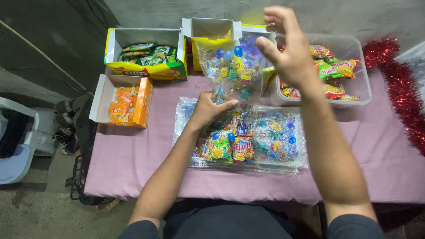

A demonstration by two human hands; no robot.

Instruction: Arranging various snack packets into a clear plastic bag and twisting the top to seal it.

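Pink-clothed table (133, 168), snack boxes (146, 57) (open), clear bags (274, 137), tinsel (405, 93)

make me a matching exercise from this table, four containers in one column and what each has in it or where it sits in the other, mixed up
Things:
1. yellow and green box
2. small white and orange box
3. clear plastic tub
4. clear printed bag

Descriptions:
A. pinched at its lower end by the left hand, standing upright
B. holds green snack packets, at the back left
C. holds orange packets, at the left edge
D. behind the raised right hand, next to red tinsel

Pairs: 1-B, 2-C, 3-D, 4-A
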